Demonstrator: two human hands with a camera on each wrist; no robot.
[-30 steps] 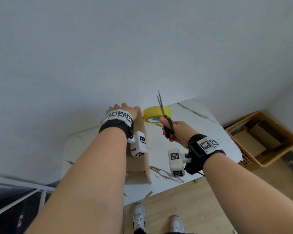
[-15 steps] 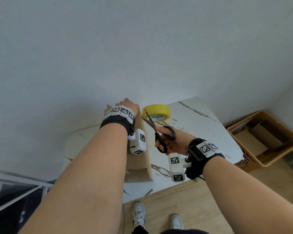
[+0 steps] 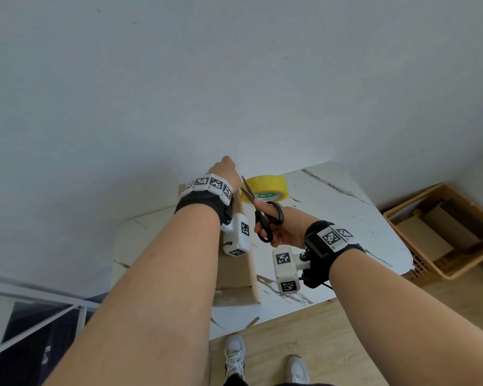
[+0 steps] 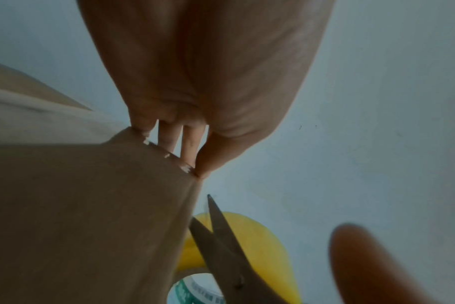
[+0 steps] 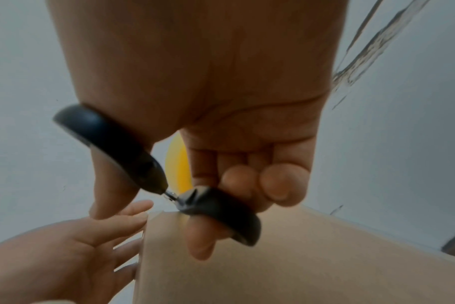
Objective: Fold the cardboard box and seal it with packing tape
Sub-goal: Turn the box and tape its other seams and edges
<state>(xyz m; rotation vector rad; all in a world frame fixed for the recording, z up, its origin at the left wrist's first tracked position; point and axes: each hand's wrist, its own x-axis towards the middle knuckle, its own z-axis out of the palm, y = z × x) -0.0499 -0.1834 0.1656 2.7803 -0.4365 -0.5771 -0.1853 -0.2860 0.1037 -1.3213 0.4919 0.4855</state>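
Observation:
A brown cardboard box [image 3: 239, 270] stands on the white marble table [image 3: 332, 207]. My left hand [image 3: 225, 170] reaches over the box's far top edge [image 4: 153, 150], its straight fingers [image 5: 122, 221] lying against the far face and the thumb at the corner. My right hand [image 3: 286, 232] grips black-handled scissors [image 3: 264, 211], with thumb and fingers through the loops [image 5: 221, 207]. The blades [image 4: 216, 228] stand slightly apart, pointing at the box's far right corner just below my left thumb. A yellow tape roll [image 3: 266, 188] lies flat behind the blades.
A tan basket [image 3: 441, 232] with cardboard pieces sits on the wooden floor to the right of the table. The grey wall rises directly behind the table. My feet are at the table's near edge, and a white rail runs at lower left.
My right hand has dropped and swung the scissors from pointing upward to pointing left at the box's far corner. My left hand has slid further over the box's far edge.

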